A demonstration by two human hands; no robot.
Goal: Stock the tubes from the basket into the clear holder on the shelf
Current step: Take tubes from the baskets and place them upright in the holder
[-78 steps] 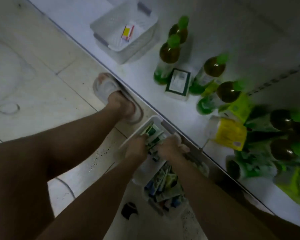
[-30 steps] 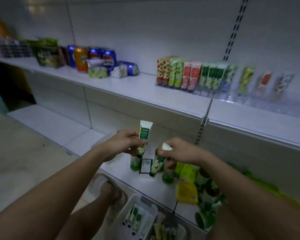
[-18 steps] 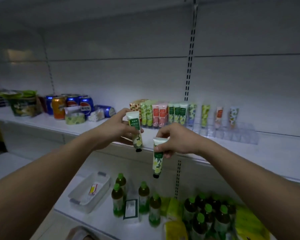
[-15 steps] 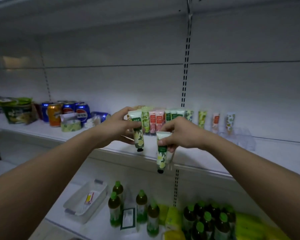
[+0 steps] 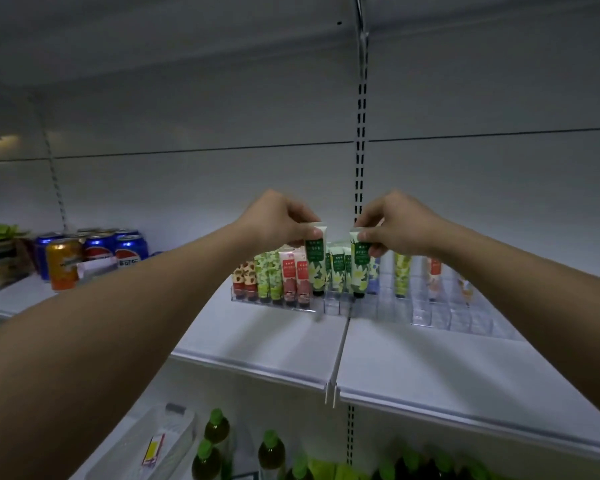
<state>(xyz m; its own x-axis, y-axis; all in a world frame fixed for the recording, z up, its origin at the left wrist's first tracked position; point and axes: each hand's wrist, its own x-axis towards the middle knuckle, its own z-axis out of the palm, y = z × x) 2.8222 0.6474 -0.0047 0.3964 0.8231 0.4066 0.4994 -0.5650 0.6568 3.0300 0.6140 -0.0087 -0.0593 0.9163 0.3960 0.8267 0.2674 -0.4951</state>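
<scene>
Green-and-white tubes hang cap-down from both our hands, arms stretched forward to the middle shelf point(image 5: 264, 344). Our left hand point(image 5: 274, 221) pinches the crimped top of its tube point(image 5: 315, 259) between thumb and curled fingers; our right hand point(image 5: 394, 223) pinches the other tube point(image 5: 359, 266) the same way. Both tubes stand upright with their dark caps at the front slots of the clear holder point(image 5: 378, 306), just right of the red tubes point(image 5: 295, 277) already standing in it. Whether the caps are seated in the slots, we cannot tell.
</scene>
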